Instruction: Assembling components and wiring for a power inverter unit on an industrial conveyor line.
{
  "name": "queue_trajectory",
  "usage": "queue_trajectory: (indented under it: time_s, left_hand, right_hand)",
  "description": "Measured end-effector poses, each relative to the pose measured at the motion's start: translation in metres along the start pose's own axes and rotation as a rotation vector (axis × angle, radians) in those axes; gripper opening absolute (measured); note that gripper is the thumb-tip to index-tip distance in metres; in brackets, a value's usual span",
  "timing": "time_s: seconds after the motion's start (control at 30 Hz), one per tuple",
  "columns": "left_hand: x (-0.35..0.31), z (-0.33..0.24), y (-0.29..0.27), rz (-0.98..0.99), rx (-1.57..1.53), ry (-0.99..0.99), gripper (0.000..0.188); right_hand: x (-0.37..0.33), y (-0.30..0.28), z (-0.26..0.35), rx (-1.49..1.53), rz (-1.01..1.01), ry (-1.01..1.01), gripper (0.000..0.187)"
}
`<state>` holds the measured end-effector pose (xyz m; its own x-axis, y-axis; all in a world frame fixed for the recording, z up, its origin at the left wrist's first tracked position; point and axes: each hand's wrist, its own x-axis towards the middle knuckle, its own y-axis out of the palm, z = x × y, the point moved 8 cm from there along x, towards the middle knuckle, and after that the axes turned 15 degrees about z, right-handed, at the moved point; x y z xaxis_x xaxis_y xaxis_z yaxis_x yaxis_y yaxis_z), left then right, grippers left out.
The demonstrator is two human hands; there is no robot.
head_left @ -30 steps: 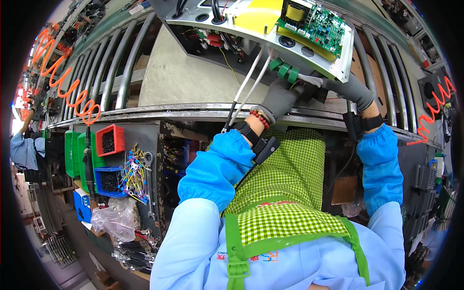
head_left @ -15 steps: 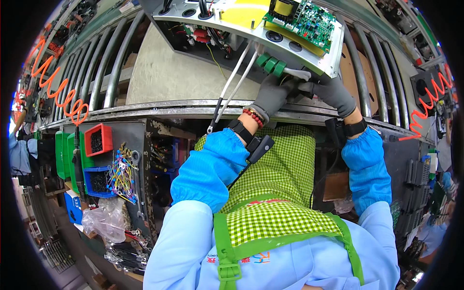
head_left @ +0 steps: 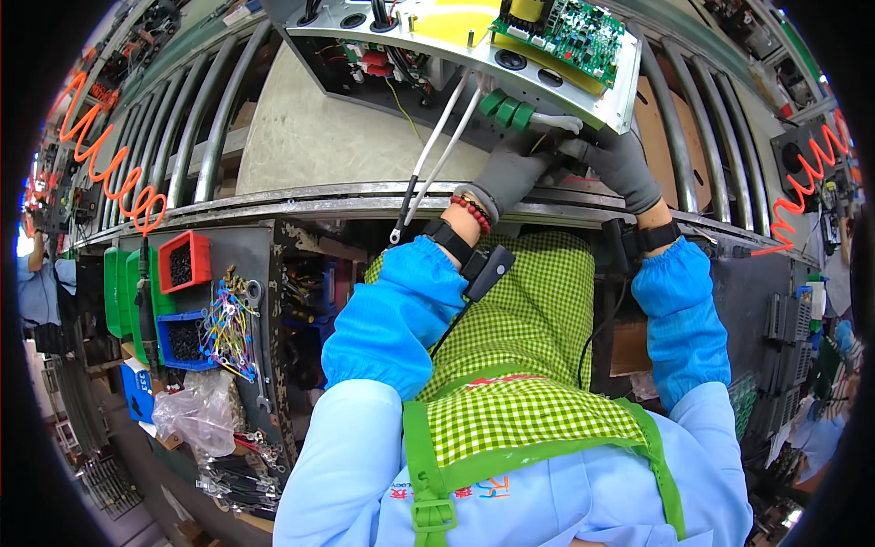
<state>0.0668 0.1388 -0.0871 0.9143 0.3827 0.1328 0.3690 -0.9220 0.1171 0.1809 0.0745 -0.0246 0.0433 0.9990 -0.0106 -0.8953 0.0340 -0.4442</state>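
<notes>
My left hand (head_left: 512,175), in a grey glove, reaches to the near lower edge of a metal equipment housing (head_left: 625,96). My right hand (head_left: 625,170), gloved alike, faces it from the right. Both hands have their fingers curled together around small dark parts that I cannot make out. Just above the fingers, several green rings (head_left: 508,110) sit in a row, with a thick white cable end (head_left: 558,121) coming out beside them. Two white cables (head_left: 439,137) hang from the housing left of my left hand, the end lug lying over the rail.
A green circuit board (head_left: 583,41) tops the housing, which rests on a roller conveyor (head_left: 679,137). At the left bench are a red bin (head_left: 202,262) of small dark parts, a blue bin (head_left: 208,319), coloured lug wires (head_left: 232,333) and a wrench (head_left: 256,324). Orange coiled hoses (head_left: 114,182) hang either side.
The housing and green rings appear slightly further left and up. My hands stay close together at the same spot, the right one shifted a little left, with fingers still curled.
</notes>
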Motion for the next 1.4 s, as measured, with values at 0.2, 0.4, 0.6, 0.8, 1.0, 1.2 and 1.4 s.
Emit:
queue_trajectory:
  time_s: [0.2, 0.4, 0.6, 0.8, 1.0, 1.2, 1.4]
  left_hand:
    - [0.015, 0.001, -0.005, 0.095, 0.181, -0.077, 0.035]
    - [0.025, -0.014, -0.004, 0.260, 0.952, -0.061, 0.039]
    - [0.018, -0.021, 0.010, 0.340, 1.483, 0.311, 0.039]
    - [0.030, 0.008, -0.013, 0.382, 1.004, 0.090, 0.052]
    - [0.014, -0.005, -0.005, 0.300, 1.390, 0.419, 0.042]
    - [0.022, -0.006, -0.014, 0.432, 1.003, 0.235, 0.042]
    - [0.024, 0.003, -0.012, 0.433, 1.006, 0.054, 0.030]
  right_hand:
    - [-0.002, -0.003, -0.001, -0.007, -0.024, -0.065, 0.030]
    - [0.003, -0.004, 0.000, 0.098, -0.008, -0.096, 0.030]
    - [0.006, -0.008, 0.000, 0.036, -0.009, -0.138, 0.033]
    - [0.010, -0.008, 0.004, -0.145, -0.025, -0.162, 0.039]
    - [0.010, -0.001, 0.009, -0.106, 0.010, -0.148, 0.041]
    - [0.013, 0.012, -0.002, 0.061, 0.115, -0.015, 0.038]
    - [0.011, 0.010, -0.013, 0.157, 0.067, 0.034, 0.036]
